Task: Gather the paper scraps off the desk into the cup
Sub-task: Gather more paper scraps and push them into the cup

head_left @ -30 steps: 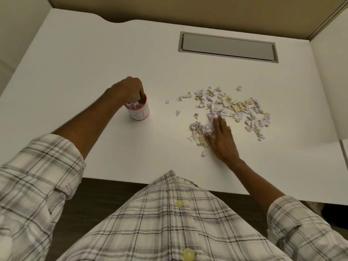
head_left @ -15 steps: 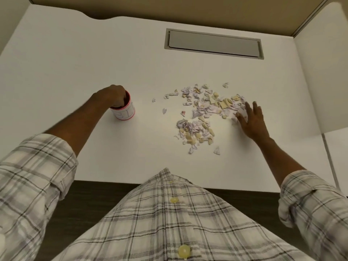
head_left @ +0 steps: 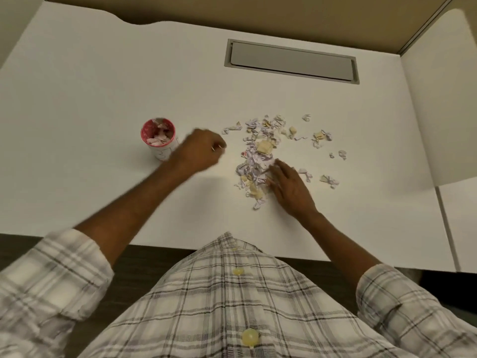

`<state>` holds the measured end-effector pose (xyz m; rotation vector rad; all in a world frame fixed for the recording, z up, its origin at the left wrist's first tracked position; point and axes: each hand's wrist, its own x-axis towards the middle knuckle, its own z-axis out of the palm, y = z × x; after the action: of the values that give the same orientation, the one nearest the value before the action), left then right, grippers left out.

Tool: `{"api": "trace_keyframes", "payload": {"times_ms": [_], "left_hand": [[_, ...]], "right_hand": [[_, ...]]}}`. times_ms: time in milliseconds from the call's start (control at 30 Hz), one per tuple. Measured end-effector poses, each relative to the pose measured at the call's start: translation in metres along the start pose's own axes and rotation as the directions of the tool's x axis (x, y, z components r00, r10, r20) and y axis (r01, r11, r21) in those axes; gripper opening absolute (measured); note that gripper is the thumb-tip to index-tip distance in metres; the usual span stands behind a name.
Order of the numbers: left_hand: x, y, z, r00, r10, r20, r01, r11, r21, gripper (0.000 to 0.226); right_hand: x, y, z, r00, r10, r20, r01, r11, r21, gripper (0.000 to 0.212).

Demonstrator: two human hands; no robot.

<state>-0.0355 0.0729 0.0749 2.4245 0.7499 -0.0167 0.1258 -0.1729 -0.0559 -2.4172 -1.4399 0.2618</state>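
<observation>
Right of the cup: the paper scraps [head_left: 260,156] lie in a loose heap on the white desk [head_left: 103,94], well apart from the cup [head_left: 158,140], with stray bits trailing farther right of the cup.
Scraps, look: small torn and crumpled bits, white with lilac print and some cream ones; light, curled, likely to skid or flutter if I sweep fast.
Cup, look: upright, red inside, pale wall with red marks, already partly filled with scraps.
Right hand: my right hand [head_left: 289,184] lies flat at the heap's near-right edge, fingers [head_left: 277,169] spread and touching the paper, clamped on nothing.
Left hand: my left hand [head_left: 200,151] is between cup and heap, curled in a loose fist; blurred, so I cannot tell whether it holds anything.
Step, as I judge it: raking strays into one mound.
Doing it well: keep the palm low, draw inward slowly, then pinch a compact bunch.
Risk: tipping the cup with my left wrist, which is just beside it.
</observation>
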Motion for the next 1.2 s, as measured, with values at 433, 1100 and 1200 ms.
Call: {"api": "trace_keyframes", "payload": {"times_ms": [433,1100,1200], "left_hand": [[0.001,0.027,0.134,0.988,0.109,0.110,-0.135,0.954,0.268,0.068],[0.002,0.007,0.092,0.966,-0.139,-0.219,0.076,0.959,-0.273,0.016],[0.004,0.006,0.076,0.946,-0.180,-0.270,0.066,0.922,-0.382,0.016]], "right_hand": [[-0.003,-0.033,0.009,0.989,0.119,0.084,-0.123,0.991,0.045,0.064],[0.051,-0.054,-0.024,0.880,0.474,0.023,-0.423,0.764,0.488,0.022],[0.061,-0.065,-0.031,0.825,0.547,0.145,-0.488,0.559,0.670,0.020]]}}
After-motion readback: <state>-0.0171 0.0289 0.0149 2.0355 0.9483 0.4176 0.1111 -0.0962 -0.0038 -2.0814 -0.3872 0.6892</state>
